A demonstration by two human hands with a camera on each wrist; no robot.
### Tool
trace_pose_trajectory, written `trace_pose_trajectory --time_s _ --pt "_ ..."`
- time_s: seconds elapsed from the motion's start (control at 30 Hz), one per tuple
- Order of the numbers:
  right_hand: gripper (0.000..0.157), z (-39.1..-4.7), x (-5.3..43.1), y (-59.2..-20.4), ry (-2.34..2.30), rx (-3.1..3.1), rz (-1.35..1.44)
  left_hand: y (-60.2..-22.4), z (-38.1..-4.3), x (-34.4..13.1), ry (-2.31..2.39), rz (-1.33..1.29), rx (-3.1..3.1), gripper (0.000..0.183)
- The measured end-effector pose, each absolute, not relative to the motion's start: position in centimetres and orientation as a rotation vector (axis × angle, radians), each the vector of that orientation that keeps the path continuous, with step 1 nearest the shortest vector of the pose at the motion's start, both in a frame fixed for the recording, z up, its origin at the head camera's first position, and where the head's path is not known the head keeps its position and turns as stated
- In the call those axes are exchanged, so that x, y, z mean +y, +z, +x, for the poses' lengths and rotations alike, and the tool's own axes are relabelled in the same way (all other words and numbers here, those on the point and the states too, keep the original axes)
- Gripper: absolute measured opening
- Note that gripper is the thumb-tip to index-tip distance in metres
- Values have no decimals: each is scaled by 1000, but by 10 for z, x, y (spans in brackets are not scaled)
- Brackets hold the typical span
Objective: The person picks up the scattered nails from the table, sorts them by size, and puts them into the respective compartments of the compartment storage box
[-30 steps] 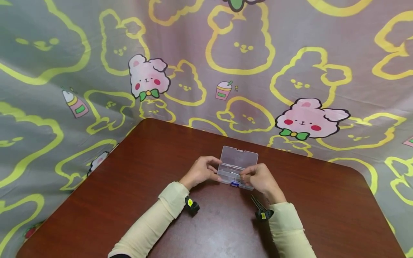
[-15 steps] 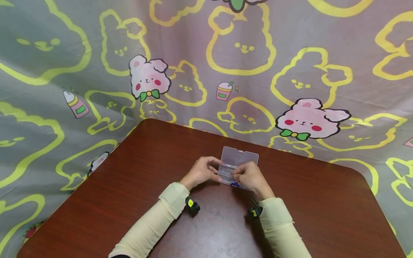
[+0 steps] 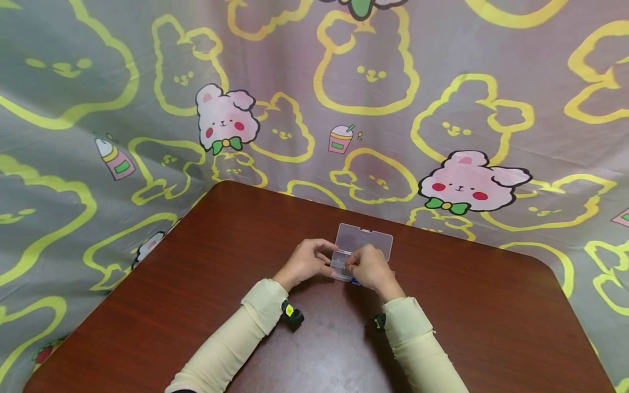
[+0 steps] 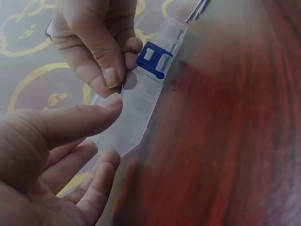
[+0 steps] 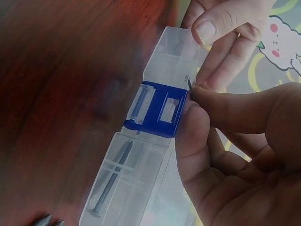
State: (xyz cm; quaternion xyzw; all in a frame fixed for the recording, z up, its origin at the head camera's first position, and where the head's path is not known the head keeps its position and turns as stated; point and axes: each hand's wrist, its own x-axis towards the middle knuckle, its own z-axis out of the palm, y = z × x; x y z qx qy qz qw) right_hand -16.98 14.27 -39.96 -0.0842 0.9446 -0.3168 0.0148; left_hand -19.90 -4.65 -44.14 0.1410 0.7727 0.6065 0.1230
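A clear plastic compartment box [image 3: 339, 271] with a blue latch [image 5: 160, 109] lies on the table, its lid [image 3: 351, 236] raised at the back. My left hand [image 3: 306, 262] holds its left end, thumb and fingers about the corner. Over the compartments, my right hand [image 3: 372, 268] pinches a thin dark nail [image 5: 189, 84] between thumb and index finger; most of the nail is hidden by the fingertips. Through the box's front wall in the right wrist view, a long nail [image 5: 112, 181] shows in the compartment on the other side of the latch.
Several loose nails [image 4: 198, 10] lie on the brown wooden table [image 3: 236, 234] in front of the box's right end; in the head view my right wrist hides them. A patterned curtain [image 3: 295, 82] stands along the table's back and left edges.
My right hand has moved left across the box, from its right part to the middle-left compartments, still pinching the nail. My left hand and the box have stayed in place.
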Motion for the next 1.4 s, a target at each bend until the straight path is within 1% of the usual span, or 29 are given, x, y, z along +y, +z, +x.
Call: trace_pose_trajectory --time_s 0.27,0.57,0.83,1.1,1.4 --pt "7 -169 143 -401 -967 2940 -275 -441 -198 -47 1754 431 2225 56" --pt "6 -166 151 -399 -1080 2896 -240 -441 -200 -46 1753 446 2232 57" --pt "9 -158 175 -392 -1277 2778 -105 -441 -199 -46 1752 462 2277 58" --pt "14 -147 199 -389 -1239 2753 -125 -442 -199 -47 1752 468 2282 57" --pt "10 -136 214 -392 -1257 2736 -43 -445 -201 -47 1755 477 2284 57"
